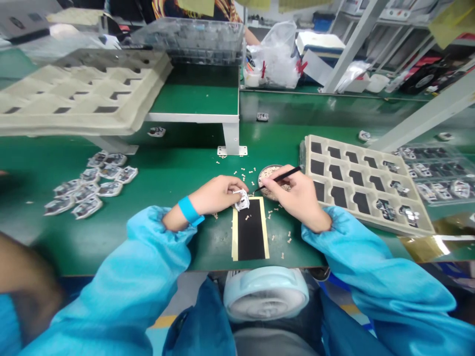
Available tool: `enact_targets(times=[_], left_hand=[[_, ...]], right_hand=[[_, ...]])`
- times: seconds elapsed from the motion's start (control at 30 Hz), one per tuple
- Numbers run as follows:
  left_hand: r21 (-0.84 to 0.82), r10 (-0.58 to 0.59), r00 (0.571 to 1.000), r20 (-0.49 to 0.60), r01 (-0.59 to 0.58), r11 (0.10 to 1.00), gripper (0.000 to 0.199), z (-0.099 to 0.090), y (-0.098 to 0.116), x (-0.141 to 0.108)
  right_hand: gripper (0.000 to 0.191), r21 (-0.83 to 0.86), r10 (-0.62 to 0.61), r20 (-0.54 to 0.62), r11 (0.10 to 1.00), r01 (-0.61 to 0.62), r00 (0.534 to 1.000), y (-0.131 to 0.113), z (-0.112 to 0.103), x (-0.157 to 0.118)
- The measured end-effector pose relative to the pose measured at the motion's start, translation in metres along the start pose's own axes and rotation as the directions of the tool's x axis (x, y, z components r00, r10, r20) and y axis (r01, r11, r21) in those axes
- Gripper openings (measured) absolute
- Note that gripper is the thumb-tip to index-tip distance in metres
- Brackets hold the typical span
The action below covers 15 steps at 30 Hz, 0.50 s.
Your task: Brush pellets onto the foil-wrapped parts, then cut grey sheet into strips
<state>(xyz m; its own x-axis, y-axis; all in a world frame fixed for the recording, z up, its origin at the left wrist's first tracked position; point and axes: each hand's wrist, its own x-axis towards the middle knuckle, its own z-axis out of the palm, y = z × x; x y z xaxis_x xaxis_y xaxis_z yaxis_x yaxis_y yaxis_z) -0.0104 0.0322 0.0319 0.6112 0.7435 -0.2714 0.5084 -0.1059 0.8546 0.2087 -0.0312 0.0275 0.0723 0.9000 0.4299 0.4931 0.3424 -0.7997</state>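
My left hand (218, 193) pinches a small white plastic part (242, 200) over the top of a black pad (252, 232) edged with yellow tape. Between the fingers of my right hand (297, 195) is a pair of black tweezers (280, 178), its tip pointing left, close to the white part. Whether the tip grips anything is too small to tell. Behind my right fingers stands a round dish (264, 174) full of tiny beige pieces, partly hidden by the hand. More such pieces lie scattered on the green table around the pad.
At right is a beige compartment tray (367, 180) with several parts in it, beside clear plastic trays (445, 173). Several white parts (89, 183) lie at left, below a raised shelf (200, 94) bearing a moulded tray (85, 94). Another person's arm (25, 282) shows at the left edge.
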Motion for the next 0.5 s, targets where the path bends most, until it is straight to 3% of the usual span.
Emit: enact_targets(times=[0.13, 0.23, 0.5], left_hand=[[-0.111, 0.062, 0.998, -0.024, -0.064, 0.992, 0.026, 0.005, 0.002, 0.002], [-0.134, 0.081, 0.996, -0.040, -0.086, 0.987, 0.027, 0.011, 0.005, 0.003], [0.017, 0.093, 0.994, -0.062, -0.092, 0.996, 0.032, 0.017, 0.001, 0.005]], right_hand=[[0.013, -0.011, -0.064, -0.120, 0.998, 0.063, 0.991, -0.011, -0.011, -0.001], [0.013, -0.016, -0.098, -0.141, 0.995, 0.097, 0.985, -0.012, -0.016, 0.000], [0.014, -0.090, -0.146, 0.021, 0.985, 0.147, 0.989, -0.003, -0.012, -0.002]])
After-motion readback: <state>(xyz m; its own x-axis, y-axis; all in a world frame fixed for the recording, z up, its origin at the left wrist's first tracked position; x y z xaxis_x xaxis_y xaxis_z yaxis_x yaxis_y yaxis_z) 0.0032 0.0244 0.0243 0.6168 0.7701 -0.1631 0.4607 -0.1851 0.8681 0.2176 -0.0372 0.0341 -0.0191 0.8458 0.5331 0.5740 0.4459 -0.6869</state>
